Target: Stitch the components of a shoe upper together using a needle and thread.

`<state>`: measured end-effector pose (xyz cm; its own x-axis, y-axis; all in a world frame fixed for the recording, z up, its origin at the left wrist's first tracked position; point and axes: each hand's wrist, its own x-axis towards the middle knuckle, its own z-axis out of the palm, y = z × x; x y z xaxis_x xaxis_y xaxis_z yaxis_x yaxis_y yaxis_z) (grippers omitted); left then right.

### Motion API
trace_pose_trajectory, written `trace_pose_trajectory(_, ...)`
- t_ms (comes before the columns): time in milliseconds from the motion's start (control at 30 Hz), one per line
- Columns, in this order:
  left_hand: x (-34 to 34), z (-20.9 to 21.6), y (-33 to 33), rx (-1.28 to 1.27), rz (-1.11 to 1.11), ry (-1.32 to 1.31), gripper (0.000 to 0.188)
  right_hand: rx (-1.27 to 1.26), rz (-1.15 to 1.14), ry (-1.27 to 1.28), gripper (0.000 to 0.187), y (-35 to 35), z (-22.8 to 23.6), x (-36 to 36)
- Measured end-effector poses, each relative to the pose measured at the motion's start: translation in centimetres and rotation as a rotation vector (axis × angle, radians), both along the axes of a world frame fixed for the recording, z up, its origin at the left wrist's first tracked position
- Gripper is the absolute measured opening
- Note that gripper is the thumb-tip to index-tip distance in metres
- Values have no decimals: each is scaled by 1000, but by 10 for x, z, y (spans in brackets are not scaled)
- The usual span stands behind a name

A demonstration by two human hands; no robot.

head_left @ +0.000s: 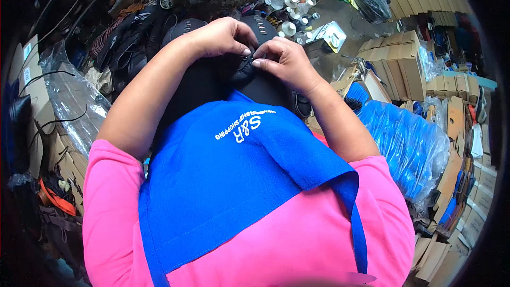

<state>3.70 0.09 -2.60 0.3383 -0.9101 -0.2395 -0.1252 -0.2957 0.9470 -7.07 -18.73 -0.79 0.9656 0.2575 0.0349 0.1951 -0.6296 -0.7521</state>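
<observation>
Clear plastic (pixel 69 93) lies at the frame's left. At upper centre, the left hand (pixel 222 37) pinches a black piece (pixel 244 73) between thumb and fingers (pixel 245 32); the right hand (pixel 291 65), just beside, pinches its edge likewise. A plastic-wrapped blue bundle (pixel 406 141) sits at right.

Cluttered space seen from above. Ahead of the right grip (pixel 289 64), grey floor (pixel 341 15) shows beside a crowd of whitish bottles and jars (pixel 288 28). To that grip's right stand brown cardboard stacks (pixel 396 61); below them sits a clear plastic bag with blue contents (pixel 406 143). Left of the left grip (pixel 226 37) are a dark heap (pixel 127 48) and clear plastic sheeting (pixel 74 98). Light falls brighter on the right.
</observation>
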Motion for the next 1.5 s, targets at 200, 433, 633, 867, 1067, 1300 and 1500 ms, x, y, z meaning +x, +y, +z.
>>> trace_pose_trajectory(200, -23, 5, 41, -30, 371, -622, 34, -296, 31, -187, 17, -4, 9, -15)
trace_pose_trajectory(433, -69, -3, 47, -43, 508, -771, 20, -474, -26, -351, 24, 15, 3, -40)
trace_pose_trajectory(633, -67, -5, 41, -41, 547, -994, 18, -404, -60, -157, 27, 5, 1, -37)
trace_pose_trajectory(867, -56, -12, 40, -134, 476, -808, 21, 39, 5, 180, 29, -20, -4, -10)
trace_pose_trajectory(1067, -53, -15, 41, -54, 461, -864, 24, 9, 33, 281, 25, -21, 4, 2)
trace_pose_trajectory(1300, -53, -12, 38, -43, 451, -853, 26, 59, 46, 335, 25, -22, 6, 6)
trace_pose_trajectory(1500, -43, -17, 29, -42, 398, -831, 21, 129, 116, 390, 24, -29, 0, 11)
